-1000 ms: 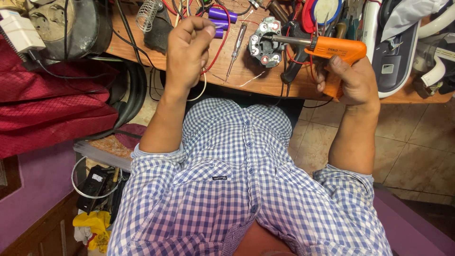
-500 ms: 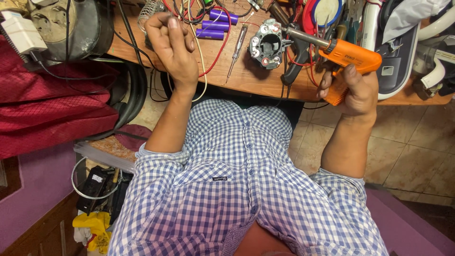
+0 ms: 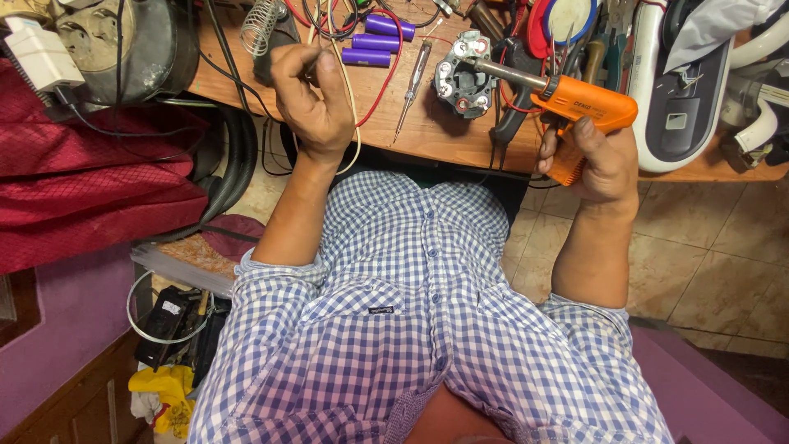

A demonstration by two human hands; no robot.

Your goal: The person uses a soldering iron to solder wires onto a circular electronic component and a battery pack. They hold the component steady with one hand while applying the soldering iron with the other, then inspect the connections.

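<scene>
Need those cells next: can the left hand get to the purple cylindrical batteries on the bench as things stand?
Probably yes: the left hand is raised just short of the purple batteries, with only loose wires between. It seems to pinch a thin wire, though.

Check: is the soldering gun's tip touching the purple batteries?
No. The orange soldering gun in the right hand points its tip at the round grey part, well apart from the purple batteries.

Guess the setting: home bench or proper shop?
Likely a home electronics repair bench: the right hand holds an orange soldering gun, with purple battery cells and a coiled iron stand on a cluttered wooden table.
</scene>
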